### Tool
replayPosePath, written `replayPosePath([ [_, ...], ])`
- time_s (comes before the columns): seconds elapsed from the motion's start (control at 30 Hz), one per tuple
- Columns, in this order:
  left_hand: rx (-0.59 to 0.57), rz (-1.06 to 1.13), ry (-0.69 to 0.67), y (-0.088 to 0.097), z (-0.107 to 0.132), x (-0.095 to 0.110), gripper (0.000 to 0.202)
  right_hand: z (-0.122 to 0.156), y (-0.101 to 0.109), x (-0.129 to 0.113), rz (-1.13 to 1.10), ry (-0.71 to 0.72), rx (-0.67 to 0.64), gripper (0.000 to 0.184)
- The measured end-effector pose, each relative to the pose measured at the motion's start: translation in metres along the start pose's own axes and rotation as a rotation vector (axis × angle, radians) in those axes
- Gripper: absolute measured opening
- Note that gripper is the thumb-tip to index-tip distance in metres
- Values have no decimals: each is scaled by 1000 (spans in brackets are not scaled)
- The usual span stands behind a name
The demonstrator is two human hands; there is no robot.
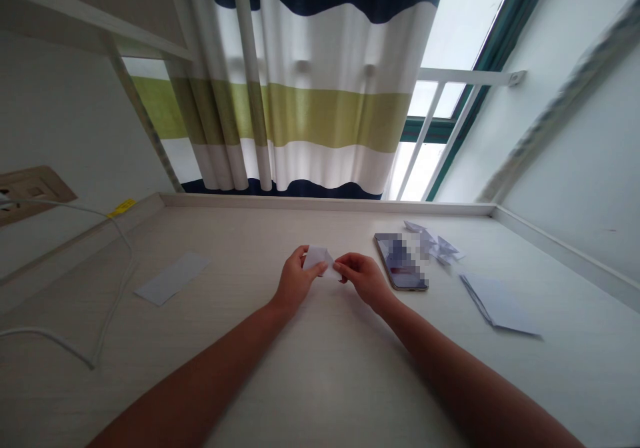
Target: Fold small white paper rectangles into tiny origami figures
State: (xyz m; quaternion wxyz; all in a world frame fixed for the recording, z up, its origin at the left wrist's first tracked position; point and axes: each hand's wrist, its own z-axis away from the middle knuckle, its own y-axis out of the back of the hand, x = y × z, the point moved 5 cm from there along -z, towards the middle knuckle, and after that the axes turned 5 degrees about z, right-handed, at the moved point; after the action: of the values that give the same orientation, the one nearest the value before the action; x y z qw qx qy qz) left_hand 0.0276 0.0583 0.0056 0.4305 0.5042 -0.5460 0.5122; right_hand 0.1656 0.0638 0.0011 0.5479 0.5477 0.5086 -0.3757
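In the middle of the pale wood-grain desk (pixel 320 368), my left hand (pixel 295 281) and my right hand (pixel 363 280) pinch a small folded piece of white paper (pixel 317 259) between them. Its lower tip nearly reaches my right fingers, and part of it is hidden behind my left thumb. Just right of my right hand lies a smartphone (pixel 401 261), its screen up and blurred. Both forearms reach in bare from the bottom of the view.
Small folded paper pieces (pixel 434 243) lie beyond the phone. A larger folded white sheet (pixel 497 305) sits at right, and a paper strip (pixel 173 278) at left. A white cable (pixel 65 335) runs from a wall socket (pixel 33 191). A raised ledge bounds the desk's far side, below a striped curtain (pixel 300 88).
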Motion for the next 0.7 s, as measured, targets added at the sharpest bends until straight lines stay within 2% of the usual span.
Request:
replayPosePath([
  [0.2, -29, 12, -2, -2, 1, 0, 25, 1, 0, -2, 9, 25, -2, 16],
  [0.37, -139, -70, 5, -9, 4, -2, 19, 2, 4, -2, -9, 38, 61, 17],
  [0.5, -197, -168, -38, -11, 7, -3, 17, 2, 4, -2, -80, 6, 64, 15],
  [0.6, -236, -118, -60, -12, 9, -3, 24, 3, 4, -3, -144, -20, 46, 15],
  [0.7, -210, -74, -70, -9, 8, -5, 27, 5, 3, -6, -178, -41, 34, 15],
])
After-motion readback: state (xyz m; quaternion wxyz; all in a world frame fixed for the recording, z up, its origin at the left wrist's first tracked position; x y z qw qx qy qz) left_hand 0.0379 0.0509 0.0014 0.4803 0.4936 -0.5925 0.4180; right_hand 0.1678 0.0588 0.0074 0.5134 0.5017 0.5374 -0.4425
